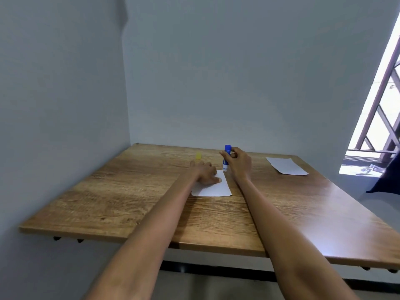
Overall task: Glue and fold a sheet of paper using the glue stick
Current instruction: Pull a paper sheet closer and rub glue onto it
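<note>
A small white sheet of paper (214, 188) lies flat near the middle of the wooden table (129, 198). My left hand (205, 173) presses down on the sheet's far left part, fingers spread flat. My right hand (238, 162) grips a blue glue stick (226, 157) held nearly upright, its white lower end touching the sheet's far right corner. A small yellow cap (198, 156) sits on the table beyond my left hand.
A second white sheet (285, 166) lies at the far right of the table. Grey walls close in the left and back sides. A barred window (381, 118) is on the right, with dark cloth (387, 180) hanging below it.
</note>
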`<state>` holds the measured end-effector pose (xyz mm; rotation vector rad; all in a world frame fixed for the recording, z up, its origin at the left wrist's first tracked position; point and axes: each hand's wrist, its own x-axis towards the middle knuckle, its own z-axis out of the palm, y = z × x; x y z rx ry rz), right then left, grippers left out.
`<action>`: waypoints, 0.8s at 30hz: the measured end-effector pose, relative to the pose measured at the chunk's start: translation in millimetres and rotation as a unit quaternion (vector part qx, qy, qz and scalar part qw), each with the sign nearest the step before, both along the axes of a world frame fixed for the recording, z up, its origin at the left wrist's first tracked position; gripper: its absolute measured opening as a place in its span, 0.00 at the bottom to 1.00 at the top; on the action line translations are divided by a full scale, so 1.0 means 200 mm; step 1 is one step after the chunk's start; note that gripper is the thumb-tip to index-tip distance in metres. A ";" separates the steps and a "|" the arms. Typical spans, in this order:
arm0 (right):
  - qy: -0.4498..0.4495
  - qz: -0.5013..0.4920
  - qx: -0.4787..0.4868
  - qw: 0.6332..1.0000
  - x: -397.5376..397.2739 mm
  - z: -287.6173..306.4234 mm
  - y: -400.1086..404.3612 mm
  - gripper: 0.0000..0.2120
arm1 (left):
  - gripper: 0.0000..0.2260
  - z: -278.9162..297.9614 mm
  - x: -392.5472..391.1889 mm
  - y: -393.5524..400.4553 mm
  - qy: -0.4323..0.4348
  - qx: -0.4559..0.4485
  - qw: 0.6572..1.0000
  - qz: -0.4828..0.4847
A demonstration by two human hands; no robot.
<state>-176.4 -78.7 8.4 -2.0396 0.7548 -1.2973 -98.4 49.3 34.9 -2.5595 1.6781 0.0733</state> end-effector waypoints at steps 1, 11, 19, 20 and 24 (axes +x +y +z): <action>0.001 0.000 -0.002 1.000 0.02 0.00 -0.01 0.17 | 0.25 0.01 0.02 0.00 0.000 0.015 1.000 -0.005; 0.030 0.008 -0.031 0.999 0.12 -0.02 -0.06 0.16 | 0.27 0.04 0.06 0.00 -0.029 0.079 0.996 -0.035; 0.037 0.001 -0.051 0.998 0.10 -0.02 -0.04 0.19 | 0.27 0.03 0.05 0.02 -0.015 0.068 0.997 -0.030; 0.038 0.001 -0.048 0.998 0.10 -0.02 -0.04 0.17 | 0.27 0.03 0.05 0.02 -0.013 0.069 0.997 -0.028; 0.041 -0.003 -0.042 0.998 0.10 -0.02 -0.05 0.16 | 0.27 0.04 0.04 0.02 -0.011 0.069 0.997 -0.024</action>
